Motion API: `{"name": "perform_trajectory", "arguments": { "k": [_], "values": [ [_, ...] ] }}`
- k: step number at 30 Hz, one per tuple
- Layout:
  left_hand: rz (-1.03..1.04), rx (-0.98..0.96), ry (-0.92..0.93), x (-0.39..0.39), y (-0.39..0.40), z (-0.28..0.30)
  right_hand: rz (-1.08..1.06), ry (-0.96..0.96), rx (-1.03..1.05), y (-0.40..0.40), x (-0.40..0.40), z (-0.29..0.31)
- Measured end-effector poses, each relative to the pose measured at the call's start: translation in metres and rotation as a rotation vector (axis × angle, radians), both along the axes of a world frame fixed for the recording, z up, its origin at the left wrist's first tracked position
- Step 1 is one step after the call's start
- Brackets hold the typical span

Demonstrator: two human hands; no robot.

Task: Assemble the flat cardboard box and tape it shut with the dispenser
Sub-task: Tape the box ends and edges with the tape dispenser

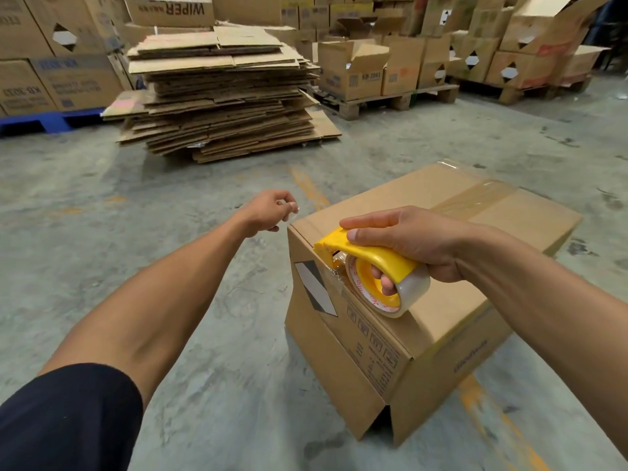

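right hand (413, 239) grips yellow tape dispenser (372, 278) on box (448, 311); left hand (268, 212) pinches tape end (293, 212); beyond, "wiper" carton (170, 10).

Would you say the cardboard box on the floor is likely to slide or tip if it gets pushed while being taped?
The cardboard box probably slides easily: it looks freshly assembled, so likely empty and light, on smooth concrete floor. It seems to sit unevenly on loose bottom flaps, so it may rock. The right hand pressing the tape dispenser should steady it.

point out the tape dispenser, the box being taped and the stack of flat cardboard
tape dispenser (375, 254), head view, on its yellow handle
box (452, 311), head view, on its bare top panel
stack of flat cardboard (224, 96), head view, on the stack's front edge
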State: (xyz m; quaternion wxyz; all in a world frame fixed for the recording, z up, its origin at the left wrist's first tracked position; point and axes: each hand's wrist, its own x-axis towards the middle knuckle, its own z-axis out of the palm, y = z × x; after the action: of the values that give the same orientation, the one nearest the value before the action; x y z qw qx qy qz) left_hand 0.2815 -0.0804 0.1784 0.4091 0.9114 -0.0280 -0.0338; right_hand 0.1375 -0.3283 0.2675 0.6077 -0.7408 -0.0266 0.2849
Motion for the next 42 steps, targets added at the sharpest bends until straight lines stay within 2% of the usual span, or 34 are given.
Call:
{"name": "perform_trajectory", "arguments": {
  "k": [5, 15, 20, 21, 23, 25, 27, 28, 32, 33, 36, 37, 40, 42],
  "values": [
    [0.003, 0.004, 0.068, 0.002, -0.002, -0.008, 0.003, 0.01, 0.007, 0.001, 0.0, -0.005],
    [-0.013, -0.028, 0.34, 0.003, -0.001, -0.009, 0.013, 0.015, -0.009, 0.0, 0.003, -0.007],
    [-0.01, 0.144, 0.48, -0.008, 0.009, -0.009, 0.031, 0.015, -0.031, -0.001, 0.001, -0.005],
    [0.007, 0.127, 0.476, -0.01, 0.014, -0.014, 0.035, 0.017, -0.033, -0.002, 0.0, -0.004],
    [0.066, -0.061, 0.342, -0.013, 0.019, -0.027, 0.031, 0.017, -0.028, -0.003, 0.0, -0.004],
    [0.123, -0.35, 0.193, -0.016, 0.017, -0.034, 0.02, 0.01, -0.025, -0.001, -0.001, -0.004],
    [0.101, -0.552, 0.185, -0.023, 0.009, -0.031, 0.008, 0.01, -0.025, 0.001, 0.0, -0.005],
    [0.067, -0.579, 0.209, -0.026, 0.006, -0.027, 0.004, 0.013, -0.023, 0.002, 0.0, -0.005],
    [-0.083, -0.42, 0.248, -0.038, 0.0, -0.011, 0.002, 0.018, -0.035, 0.002, 0.0, -0.005],
    [-0.106, -0.358, 0.186, -0.041, -0.002, -0.01, -0.002, 0.019, -0.034, 0.002, 0.0, -0.005],
    [-0.212, -0.103, -0.162, -0.048, -0.011, -0.006, -0.013, 0.022, -0.035, 0.004, -0.002, -0.004],
    [-0.271, -0.028, -0.208, -0.049, -0.016, -0.006, -0.018, 0.025, -0.034, 0.005, -0.002, -0.003],
    [-0.426, 0.08, -0.059, -0.049, -0.028, -0.01, -0.03, 0.026, -0.048, 0.007, -0.006, -0.001],
    [-0.465, 0.125, -0.077, -0.047, -0.028, -0.017, -0.044, 0.025, -0.05, 0.009, -0.009, 0.0]
  ]
}}
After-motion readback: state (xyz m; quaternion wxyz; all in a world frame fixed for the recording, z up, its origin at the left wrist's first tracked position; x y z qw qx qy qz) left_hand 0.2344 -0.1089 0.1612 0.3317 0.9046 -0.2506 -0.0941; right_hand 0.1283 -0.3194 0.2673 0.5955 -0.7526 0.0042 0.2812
